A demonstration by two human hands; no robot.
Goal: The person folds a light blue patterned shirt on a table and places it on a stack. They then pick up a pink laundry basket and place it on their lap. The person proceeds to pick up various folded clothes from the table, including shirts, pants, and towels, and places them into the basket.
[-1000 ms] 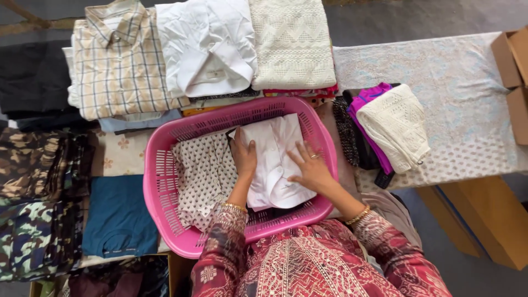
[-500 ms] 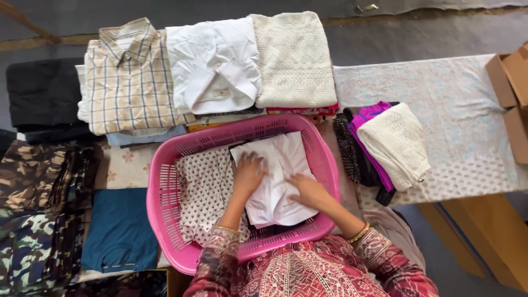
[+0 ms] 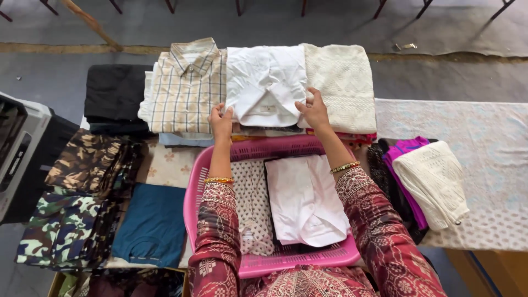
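Folded white shirt (image 3: 266,82), upper centre of the frame, lying collar-forward on a stack between a checked shirt (image 3: 187,88) and a cream knit (image 3: 344,82). The left hand (image 3: 221,122) and right hand (image 3: 313,110) each pinch one lower corner. Below it, a pink basket (image 3: 192,187) holds folded garments. Surface: table with pale patterned cloth (image 3: 484,137); grey floor (image 3: 275,22) beyond.

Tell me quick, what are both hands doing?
Left hand: fingers gripping the left edge of the folded white shirt.
Right hand: fingers gripping the shirt's right edge.
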